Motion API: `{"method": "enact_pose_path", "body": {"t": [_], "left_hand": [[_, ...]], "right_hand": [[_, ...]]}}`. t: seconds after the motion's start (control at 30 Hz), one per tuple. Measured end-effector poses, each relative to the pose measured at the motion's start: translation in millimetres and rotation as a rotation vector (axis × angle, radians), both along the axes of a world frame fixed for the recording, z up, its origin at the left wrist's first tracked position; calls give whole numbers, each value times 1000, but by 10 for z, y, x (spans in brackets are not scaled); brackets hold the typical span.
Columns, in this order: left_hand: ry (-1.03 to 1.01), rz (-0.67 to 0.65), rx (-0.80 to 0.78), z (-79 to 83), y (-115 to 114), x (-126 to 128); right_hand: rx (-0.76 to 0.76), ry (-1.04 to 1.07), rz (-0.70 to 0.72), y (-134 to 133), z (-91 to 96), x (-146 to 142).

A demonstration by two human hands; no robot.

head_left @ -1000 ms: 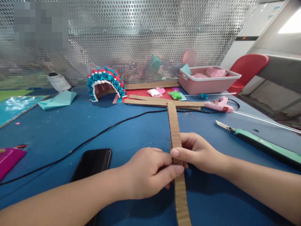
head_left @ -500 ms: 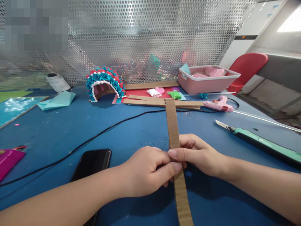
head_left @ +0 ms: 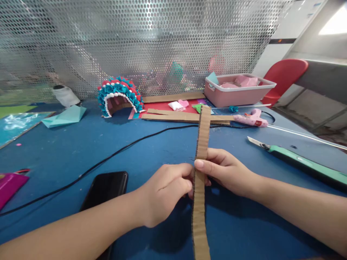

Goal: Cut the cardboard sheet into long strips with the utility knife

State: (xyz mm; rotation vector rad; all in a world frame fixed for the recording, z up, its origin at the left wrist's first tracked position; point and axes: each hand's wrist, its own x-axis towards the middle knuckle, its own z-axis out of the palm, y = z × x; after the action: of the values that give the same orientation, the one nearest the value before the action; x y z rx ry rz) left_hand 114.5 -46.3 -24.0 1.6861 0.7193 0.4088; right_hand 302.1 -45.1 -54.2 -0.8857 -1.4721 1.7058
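Observation:
A long, narrow corrugated cardboard strip point(head_left: 202, 144) runs from the bottom edge of the view up toward the far side of the blue table point(head_left: 67, 151). My left hand point(head_left: 162, 193) is closed on the strip from the left, thumb against its edge. From the right, my right hand point(head_left: 226, 171) pinches the same strip, thumb on top and fingers behind. Both grips meet near the strip's middle, held a little above the table.
A black phone point(head_left: 104, 187) and a black cable point(head_left: 94, 166) lie at left. A green utility knife point(head_left: 298, 160) and a pink glue gun point(head_left: 251, 119) lie at right. Farther back are more cardboard strips point(head_left: 173, 116), a blue-and-red paper headdress point(head_left: 119, 94), a pink bin point(head_left: 238, 90) and a perforated metal screen point(head_left: 151, 43).
The strip's far end has swung to the right and tilted up, and its near end has shifted left. Both hands have kept their grip, moving slightly up.

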Motion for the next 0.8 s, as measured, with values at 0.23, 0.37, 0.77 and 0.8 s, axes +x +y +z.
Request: {"method": "enact_pose_path", "body": {"t": [0.23,0.37,0.77,0.8], "left_hand": [[153,-19,57,-96,-12,22],[178,-39,100,-128,-10,10],[132,-1,137,-108,2,31],[134,-5,131,-109,2,32]], "right_hand": [[-2,7,27,3,-14,33],[38,-61,-21,12,-17,25],[76,-164,-24,-21,6,5],[67,-161,-21,-25,8,4]]}}
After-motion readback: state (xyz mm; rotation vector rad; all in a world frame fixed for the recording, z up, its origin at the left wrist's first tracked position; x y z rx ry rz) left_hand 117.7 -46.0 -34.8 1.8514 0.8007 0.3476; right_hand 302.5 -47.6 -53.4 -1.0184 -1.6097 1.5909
